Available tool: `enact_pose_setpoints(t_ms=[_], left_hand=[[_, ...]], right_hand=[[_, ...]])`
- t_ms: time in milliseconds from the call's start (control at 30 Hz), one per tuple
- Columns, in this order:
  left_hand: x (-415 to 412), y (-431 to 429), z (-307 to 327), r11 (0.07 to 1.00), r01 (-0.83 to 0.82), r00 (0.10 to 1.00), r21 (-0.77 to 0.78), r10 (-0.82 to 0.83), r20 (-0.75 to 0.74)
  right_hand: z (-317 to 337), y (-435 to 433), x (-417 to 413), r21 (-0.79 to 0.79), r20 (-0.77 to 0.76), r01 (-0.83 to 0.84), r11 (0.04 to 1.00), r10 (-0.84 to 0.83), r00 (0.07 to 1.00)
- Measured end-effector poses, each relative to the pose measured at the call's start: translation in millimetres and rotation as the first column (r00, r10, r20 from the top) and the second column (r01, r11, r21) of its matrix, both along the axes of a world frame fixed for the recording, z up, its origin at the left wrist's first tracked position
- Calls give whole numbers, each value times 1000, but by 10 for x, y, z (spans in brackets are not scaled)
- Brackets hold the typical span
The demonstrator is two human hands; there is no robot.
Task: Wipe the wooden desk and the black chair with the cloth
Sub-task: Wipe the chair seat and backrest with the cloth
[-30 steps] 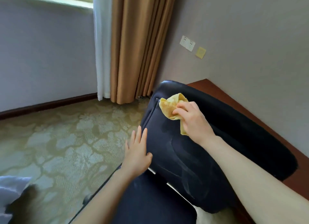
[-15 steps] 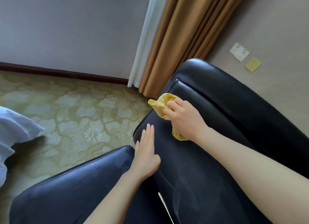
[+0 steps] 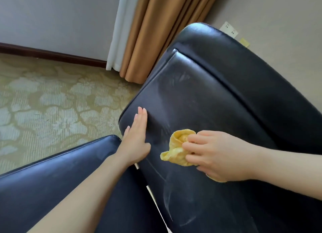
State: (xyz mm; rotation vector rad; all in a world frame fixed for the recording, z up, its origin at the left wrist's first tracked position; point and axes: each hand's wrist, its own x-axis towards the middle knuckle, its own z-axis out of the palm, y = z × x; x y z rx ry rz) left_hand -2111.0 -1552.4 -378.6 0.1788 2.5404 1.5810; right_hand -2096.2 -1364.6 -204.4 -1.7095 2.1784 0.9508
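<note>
Right hand: the right hand (image 3: 221, 156) grips the bunched yellow cloth (image 3: 177, 149) and presses it on the backrest of the black chair (image 3: 217, 97).
Left hand: the left hand (image 3: 136, 137) lies flat and open on the backrest's edge, just beside the cloth.
Done: pale wipe streaks on the backrest suggest part is wiped.
Left: seat judged unwiped; the desk is out of view.

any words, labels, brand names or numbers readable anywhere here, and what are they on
None can be read.
Black chair: no logo or tag visible.
Yellow cloth: plain, no print showing.
White wall socket: no legible marking.
Small yellow plate beside it: too small to tell whether it carries any text.
</note>
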Motion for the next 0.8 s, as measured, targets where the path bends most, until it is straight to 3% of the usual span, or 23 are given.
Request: enact_pose_setpoints(t_ms=[100, 267, 433, 567, 700, 800], left_hand=[[-24, -30, -21, 998, 10, 1000, -54, -11, -15], [-23, -122, -73, 977, 23, 998, -212, -34, -49], [-80, -172, -47, 970, 31, 999, -243, -34, -8], [-113, -289, -50, 953, 89, 996, -288, -92, 4], [-154, -373, -38, 949, 146, 989, -280, -149, 10], [-170, -403, -47, 961, 148, 989, -235, -143, 38]], right_hand=[[-20, 150, 223, 73, 58, -12, 997, 8, 998], [52, 34, 75, 149, -24, -122, 981, 127, 992], [10, -301, -230, -11, -193, -64, 998, 61, 979], [-72, -745, -592, -128, -347, 84, 988, -124, 930], [-125, -1151, -872, -382, -446, 248, 891, -412, 795], [-265, -1243, -826, -523, -433, 244, 817, -501, 749]])
